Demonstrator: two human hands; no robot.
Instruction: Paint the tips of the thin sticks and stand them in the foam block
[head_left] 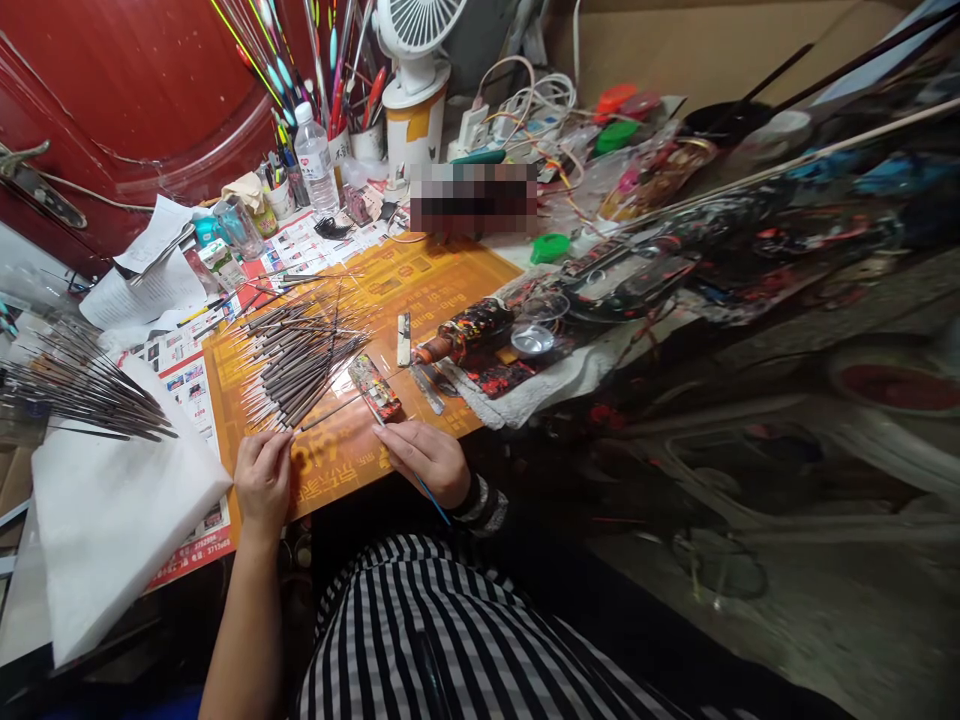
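My left hand (pixel 264 474) is closed at the orange mat's front edge, its fingertips pinching the pale end of a thin dark stick (pixel 328 411). To its right, my right hand (pixel 430 460) is closed on a thin brush (pixel 430 496) with a blue handle end; the brush's front end points up at a paint-smeared block (pixel 375 386). Many brown sticks with pale tips lie in a loose pile (pixel 300 360) on the orange mat (pixel 337 470), just beyond my hands. A small whitish block (pixel 403 339) lies behind the smeared one.
White foam (pixel 112 500) at the left holds dark thin sticks (pixel 90 385). A water bottle (pixel 316 160), pen cups and a white fan (pixel 420 30) stand at the back. Paint-stained tools, a clear dish (pixel 532 339) and a white cloth (pixel 555 390) lie on the right.
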